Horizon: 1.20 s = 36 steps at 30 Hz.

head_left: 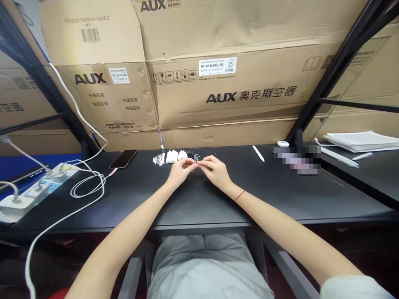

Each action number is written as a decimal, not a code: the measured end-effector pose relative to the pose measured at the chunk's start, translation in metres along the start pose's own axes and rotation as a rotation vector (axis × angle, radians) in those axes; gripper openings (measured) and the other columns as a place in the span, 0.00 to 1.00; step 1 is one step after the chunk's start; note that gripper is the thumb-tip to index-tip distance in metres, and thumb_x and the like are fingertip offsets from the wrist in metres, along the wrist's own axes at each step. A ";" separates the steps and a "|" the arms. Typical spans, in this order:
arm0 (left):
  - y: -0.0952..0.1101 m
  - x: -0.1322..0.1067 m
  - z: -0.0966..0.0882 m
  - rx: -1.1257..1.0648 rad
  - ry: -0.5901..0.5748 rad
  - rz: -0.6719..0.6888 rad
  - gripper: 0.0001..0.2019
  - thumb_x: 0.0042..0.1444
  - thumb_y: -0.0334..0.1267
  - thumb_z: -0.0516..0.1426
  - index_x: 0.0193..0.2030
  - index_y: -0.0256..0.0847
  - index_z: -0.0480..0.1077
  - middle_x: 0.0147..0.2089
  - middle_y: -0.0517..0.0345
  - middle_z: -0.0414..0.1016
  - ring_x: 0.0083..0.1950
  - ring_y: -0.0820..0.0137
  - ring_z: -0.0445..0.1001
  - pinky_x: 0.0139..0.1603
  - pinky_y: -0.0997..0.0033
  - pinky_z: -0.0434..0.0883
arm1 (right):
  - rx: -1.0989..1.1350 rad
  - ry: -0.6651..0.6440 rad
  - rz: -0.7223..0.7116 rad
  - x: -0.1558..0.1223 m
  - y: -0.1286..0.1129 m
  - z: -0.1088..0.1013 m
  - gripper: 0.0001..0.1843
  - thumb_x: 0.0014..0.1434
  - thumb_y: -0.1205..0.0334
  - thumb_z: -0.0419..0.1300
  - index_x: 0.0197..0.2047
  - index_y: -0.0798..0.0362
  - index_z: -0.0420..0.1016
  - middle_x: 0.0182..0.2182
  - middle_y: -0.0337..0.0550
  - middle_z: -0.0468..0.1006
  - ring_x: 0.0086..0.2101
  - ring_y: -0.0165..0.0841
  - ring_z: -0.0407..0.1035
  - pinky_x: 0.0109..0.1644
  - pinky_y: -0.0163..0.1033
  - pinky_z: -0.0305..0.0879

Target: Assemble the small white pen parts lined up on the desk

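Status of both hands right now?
Left hand: pinched closed, tips meeting the right hand; anything held is too small to tell.
Right hand: pinched closed; cannot tell if it holds anything.

We find a black desk (243, 174) running under and beyond the fingers (190, 163). Far left of the fingers lie a smartphone (123, 159) with a pink-tipped lead beside it, then a white power strip (54, 176) with white cables (64, 219) looped about it. Right of the fingers we meet a white stylus (258, 153), a blurred, pixelated patch (296, 160), and a stack of white paper (363, 141). Straight ahead, behind the desk, rise large AUX cardboard cartons (218, 37).
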State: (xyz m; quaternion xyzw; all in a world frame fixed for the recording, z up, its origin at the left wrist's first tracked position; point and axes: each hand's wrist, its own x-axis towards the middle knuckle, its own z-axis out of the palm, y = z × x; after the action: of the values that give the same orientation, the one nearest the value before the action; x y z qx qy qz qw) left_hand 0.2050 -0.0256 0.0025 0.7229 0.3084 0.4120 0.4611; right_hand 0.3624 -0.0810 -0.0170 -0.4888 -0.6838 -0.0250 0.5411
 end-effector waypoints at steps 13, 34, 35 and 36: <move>0.003 -0.002 0.007 -0.245 0.026 -0.034 0.30 0.46 0.41 0.66 0.55 0.39 0.62 0.45 0.46 0.79 0.49 0.59 0.77 0.55 0.55 0.70 | 0.262 -0.114 0.293 -0.002 -0.012 0.000 0.15 0.54 0.47 0.61 0.30 0.51 0.71 0.31 0.40 0.79 0.18 0.29 0.72 0.23 0.34 0.69; -0.007 0.002 0.004 -0.268 -0.067 -0.122 0.28 0.50 0.38 0.63 0.57 0.40 0.59 0.46 0.49 0.78 0.49 0.64 0.77 0.57 0.58 0.67 | -0.038 -0.151 0.069 -0.003 -0.008 -0.002 0.12 0.61 0.55 0.54 0.44 0.49 0.73 0.34 0.42 0.81 0.18 0.26 0.68 0.30 0.35 0.69; -0.006 0.002 0.003 -0.269 -0.069 -0.122 0.28 0.50 0.38 0.63 0.57 0.40 0.59 0.46 0.49 0.78 0.50 0.64 0.76 0.57 0.58 0.67 | -0.039 -0.151 0.065 -0.003 -0.007 -0.002 0.12 0.61 0.55 0.54 0.44 0.49 0.74 0.34 0.41 0.81 0.18 0.26 0.67 0.30 0.35 0.69; -0.006 0.002 0.003 -0.269 -0.071 -0.121 0.29 0.50 0.38 0.63 0.57 0.40 0.59 0.46 0.49 0.78 0.50 0.63 0.76 0.57 0.58 0.66 | -0.038 -0.152 0.063 -0.003 -0.007 -0.002 0.12 0.61 0.55 0.54 0.44 0.48 0.74 0.34 0.41 0.81 0.18 0.27 0.67 0.30 0.35 0.69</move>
State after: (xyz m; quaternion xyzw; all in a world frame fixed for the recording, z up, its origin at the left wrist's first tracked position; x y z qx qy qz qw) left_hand 0.2080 -0.0230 -0.0031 0.6489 0.2766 0.3952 0.5885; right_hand 0.3588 -0.0882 -0.0147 -0.5206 -0.7066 0.0161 0.4789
